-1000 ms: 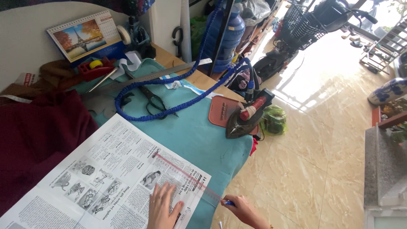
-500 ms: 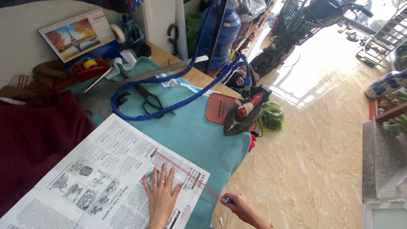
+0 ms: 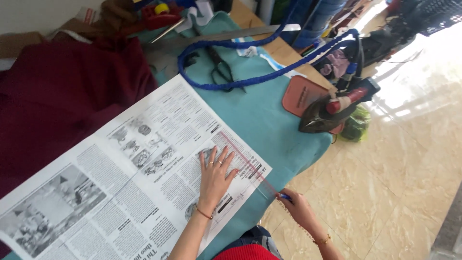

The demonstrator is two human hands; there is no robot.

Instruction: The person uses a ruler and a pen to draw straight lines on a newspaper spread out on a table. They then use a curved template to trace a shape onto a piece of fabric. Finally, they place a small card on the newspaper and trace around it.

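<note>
Newspaper (image 3: 120,178) on table (image 3: 269,120), iron (image 3: 332,108) right.

The newspaper (image 3: 120,178) runs off the lower left edge of the frame, its small print too fine to tell. The blue pen (image 3: 285,196) at lower centre is mostly hidden inside the right hand (image 3: 296,207). The maroon cloth (image 3: 62,101) is cut off at the left edge

The left hand (image 3: 215,174) presses flat on a newspaper (image 3: 130,173) beside a clear ruler (image 3: 243,161); the right hand (image 3: 294,206) grips a blue pen (image 3: 285,196).
</note>
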